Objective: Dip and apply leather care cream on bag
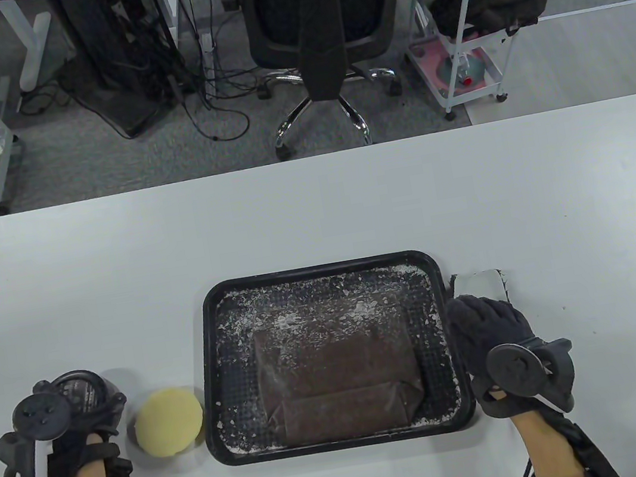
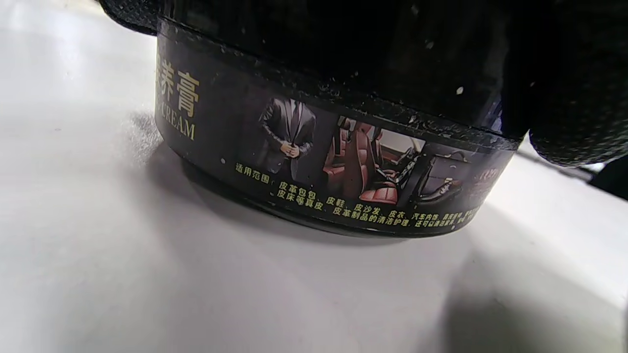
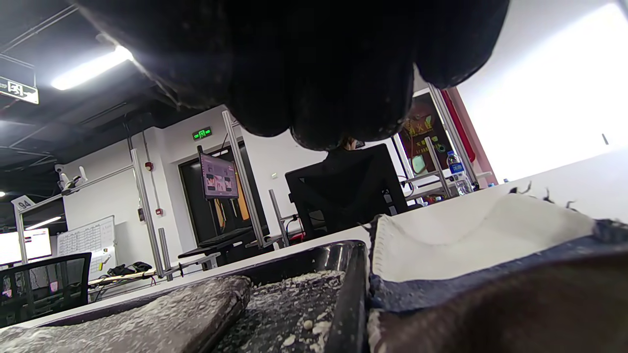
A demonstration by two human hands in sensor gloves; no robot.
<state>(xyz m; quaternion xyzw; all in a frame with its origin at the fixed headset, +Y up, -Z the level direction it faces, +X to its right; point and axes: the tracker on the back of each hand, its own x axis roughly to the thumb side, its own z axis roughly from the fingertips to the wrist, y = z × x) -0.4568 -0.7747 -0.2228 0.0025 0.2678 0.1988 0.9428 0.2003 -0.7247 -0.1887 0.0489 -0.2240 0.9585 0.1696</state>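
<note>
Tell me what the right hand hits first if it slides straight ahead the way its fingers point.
The right hand points away from the person, along the tray's right edge. Its fingertips already reach the white cloth, so it would likely push that first; whether they touch is unclear.
</note>
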